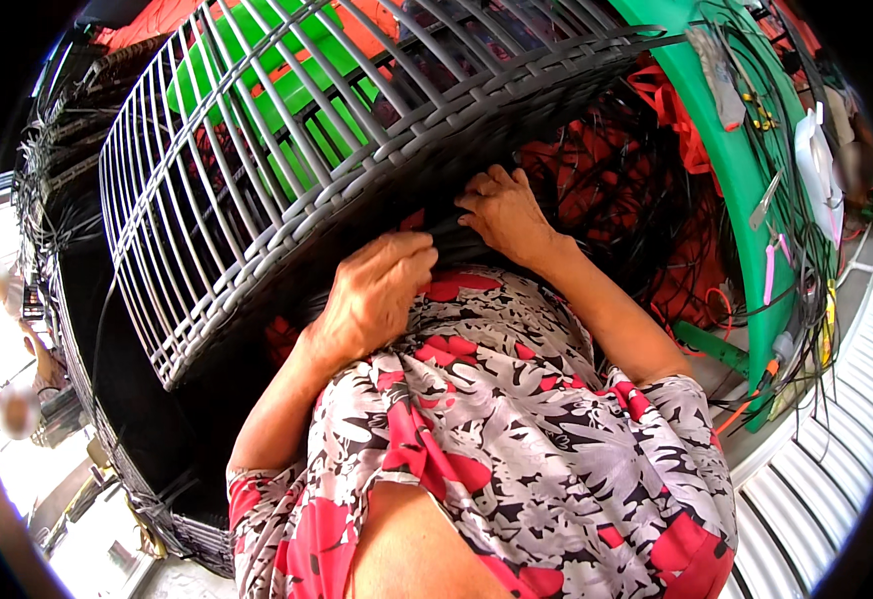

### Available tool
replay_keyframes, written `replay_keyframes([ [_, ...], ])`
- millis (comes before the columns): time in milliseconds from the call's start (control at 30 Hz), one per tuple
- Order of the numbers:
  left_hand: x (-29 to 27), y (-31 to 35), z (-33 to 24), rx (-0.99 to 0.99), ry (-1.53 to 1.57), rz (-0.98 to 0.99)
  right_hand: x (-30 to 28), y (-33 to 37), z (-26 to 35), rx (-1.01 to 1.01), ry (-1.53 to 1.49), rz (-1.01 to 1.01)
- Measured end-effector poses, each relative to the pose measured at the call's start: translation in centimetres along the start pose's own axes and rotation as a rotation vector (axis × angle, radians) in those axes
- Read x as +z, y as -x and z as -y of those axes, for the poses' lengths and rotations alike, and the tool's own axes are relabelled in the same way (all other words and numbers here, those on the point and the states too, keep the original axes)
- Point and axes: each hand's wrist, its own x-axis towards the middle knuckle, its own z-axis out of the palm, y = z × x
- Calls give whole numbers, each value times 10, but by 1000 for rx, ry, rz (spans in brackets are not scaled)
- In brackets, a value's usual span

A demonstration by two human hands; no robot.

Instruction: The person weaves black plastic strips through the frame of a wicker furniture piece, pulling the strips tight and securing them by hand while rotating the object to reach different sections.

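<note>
A grey woven wicker panel, with long open slats and a braided edge, stands tilted across the space in front of me. My left hand is just below its braided edge, near my lap, with the fingers curled in. To its right and a little farther off, my right hand has its fingers bent and closed under the panel's shaded underside. Dark strips lie between the two hands. What either hand grips is hidden by the fingers and the shade.
A green plastic table curves along the right, carrying scissors, a white bag and loose black strands. Tangled black strands lie over red cloth beneath the panel. Green plastic shows behind the slats. Dark wickerwork stands at left.
</note>
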Motion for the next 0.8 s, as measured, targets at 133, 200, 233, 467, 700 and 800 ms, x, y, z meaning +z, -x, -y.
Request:
replay_keyframes([
  [133,23,-3,18,-161,6,-55,-15,-8,-1,53,-121,70],
  [200,29,-7,21,-225,24,-44,-28,-8,-2,40,-280,82],
  [233,30,-10,21,-281,32,-17,-34,-7,-3,47,-405,98],
  [467,14,-27,7,-592,489,8,-103,3,20,439,-913,232],
  [700,-26,-41,-15,-756,728,125,-149,14,31,409,-896,15],
  [800,-40,-44,-21,-773,823,163,-160,18,34,469,-870,51],
])
